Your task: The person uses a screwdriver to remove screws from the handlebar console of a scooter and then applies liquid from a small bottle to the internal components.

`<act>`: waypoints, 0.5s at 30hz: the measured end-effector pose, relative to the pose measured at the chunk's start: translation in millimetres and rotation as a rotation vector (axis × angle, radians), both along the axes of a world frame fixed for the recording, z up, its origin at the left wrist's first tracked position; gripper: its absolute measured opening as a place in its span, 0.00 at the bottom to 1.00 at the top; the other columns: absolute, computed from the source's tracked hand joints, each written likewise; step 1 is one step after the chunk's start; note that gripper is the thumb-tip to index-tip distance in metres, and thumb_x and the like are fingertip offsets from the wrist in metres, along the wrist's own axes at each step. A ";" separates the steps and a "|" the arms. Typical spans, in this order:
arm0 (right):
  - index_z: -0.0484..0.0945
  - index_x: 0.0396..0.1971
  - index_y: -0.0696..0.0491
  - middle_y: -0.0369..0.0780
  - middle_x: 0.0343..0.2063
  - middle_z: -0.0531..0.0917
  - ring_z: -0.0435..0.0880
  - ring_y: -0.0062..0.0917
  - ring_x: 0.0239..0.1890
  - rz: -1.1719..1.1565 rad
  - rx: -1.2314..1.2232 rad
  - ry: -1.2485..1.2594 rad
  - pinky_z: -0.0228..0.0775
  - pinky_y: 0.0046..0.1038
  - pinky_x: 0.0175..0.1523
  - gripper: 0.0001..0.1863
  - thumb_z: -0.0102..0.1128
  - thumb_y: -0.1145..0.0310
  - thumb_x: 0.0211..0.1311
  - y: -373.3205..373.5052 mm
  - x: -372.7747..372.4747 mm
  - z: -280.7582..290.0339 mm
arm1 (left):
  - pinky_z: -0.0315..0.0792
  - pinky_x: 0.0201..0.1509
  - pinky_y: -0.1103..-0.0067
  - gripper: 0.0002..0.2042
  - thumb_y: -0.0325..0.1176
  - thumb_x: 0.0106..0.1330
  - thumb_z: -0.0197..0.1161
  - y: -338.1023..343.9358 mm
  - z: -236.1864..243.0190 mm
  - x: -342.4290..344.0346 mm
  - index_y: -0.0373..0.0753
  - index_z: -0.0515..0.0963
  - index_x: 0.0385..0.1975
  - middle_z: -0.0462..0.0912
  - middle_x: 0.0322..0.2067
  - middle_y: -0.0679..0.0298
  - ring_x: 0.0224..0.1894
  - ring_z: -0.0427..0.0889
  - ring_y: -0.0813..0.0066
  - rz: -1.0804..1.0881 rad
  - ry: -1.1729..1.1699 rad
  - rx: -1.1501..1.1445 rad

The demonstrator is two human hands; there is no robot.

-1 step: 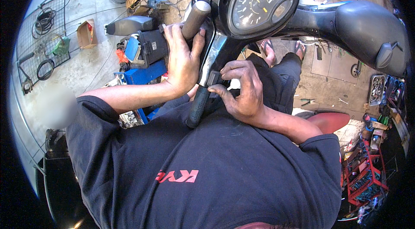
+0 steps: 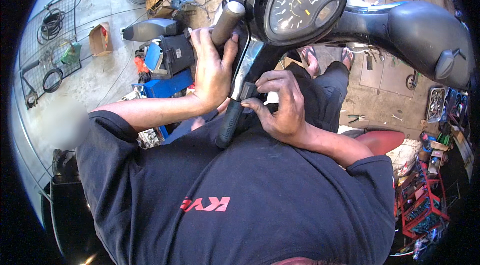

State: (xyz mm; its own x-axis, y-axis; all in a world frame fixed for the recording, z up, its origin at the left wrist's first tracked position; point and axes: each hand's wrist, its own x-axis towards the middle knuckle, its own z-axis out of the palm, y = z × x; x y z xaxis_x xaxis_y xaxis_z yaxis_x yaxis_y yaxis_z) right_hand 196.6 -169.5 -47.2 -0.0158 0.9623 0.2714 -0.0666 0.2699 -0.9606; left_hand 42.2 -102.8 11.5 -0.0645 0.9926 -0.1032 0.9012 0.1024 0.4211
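Note:
A scooter's handlebar (image 2: 246, 67) runs toward my body, with a black rubber grip (image 2: 229, 127) at its near end. Beside the round speedometer (image 2: 302, 2), my left hand (image 2: 212, 72) is closed with a thick brown-grey cylinder (image 2: 226, 27) between thumb and fingers. The cylinder has a pale round end, and its lower part is hidden by the hand. My right hand (image 2: 282, 102) has thumb and fingertips at a small black block-shaped part (image 2: 246, 91) on the bar just above the grip. A small white thing (image 2: 271, 99) shows behind those fingers.
The scooter's dark front cover (image 2: 425, 40) reaches to the right. Another person's sandalled feet (image 2: 311, 60) stand beyond the bar. A red tool rack (image 2: 424, 205) stands at right, and pliers (image 2: 356, 117) lie on the floor. A cardboard box (image 2: 101, 40) sits at far left.

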 end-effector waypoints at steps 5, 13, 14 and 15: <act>0.71 0.36 0.53 0.42 0.36 0.79 0.77 0.38 0.38 0.007 -0.029 0.038 0.69 0.38 0.44 0.22 0.76 0.72 0.44 -1.7 -1.7 0.2 | 0.63 0.54 0.60 0.21 0.40 0.70 0.59 0.7 0.9 2.5 0.29 0.63 0.50 0.62 0.47 0.43 0.48 0.69 0.42 0.018 -0.025 0.012; 0.71 0.36 0.53 0.42 0.36 0.80 0.78 0.37 0.38 0.012 -0.045 0.018 0.70 0.37 0.45 0.23 0.77 0.73 0.43 -4.2 -1.2 -0.5 | 0.66 0.51 0.57 0.24 0.40 0.68 0.61 -2.5 -5.1 1.7 0.29 0.61 0.53 0.63 0.47 0.43 0.47 0.70 0.39 0.005 0.009 0.046; 0.71 0.36 0.53 0.42 0.36 0.80 0.78 0.37 0.38 0.014 -0.025 0.015 0.70 0.37 0.45 0.23 0.77 0.73 0.42 -2.2 -1.6 -0.1 | 0.64 0.52 0.59 0.22 0.39 0.69 0.60 -2.1 -4.1 1.4 0.29 0.62 0.51 0.63 0.46 0.44 0.47 0.69 0.43 0.010 0.001 0.061; 0.71 0.36 0.53 0.42 0.36 0.80 0.78 0.37 0.38 0.016 -0.017 0.006 0.71 0.37 0.45 0.23 0.77 0.73 0.42 -2.0 -1.4 -0.6 | 0.63 0.54 0.61 0.20 0.37 0.70 0.59 -2.7 -3.3 2.5 0.30 0.62 0.50 0.63 0.44 0.46 0.46 0.67 0.47 0.015 -0.012 0.064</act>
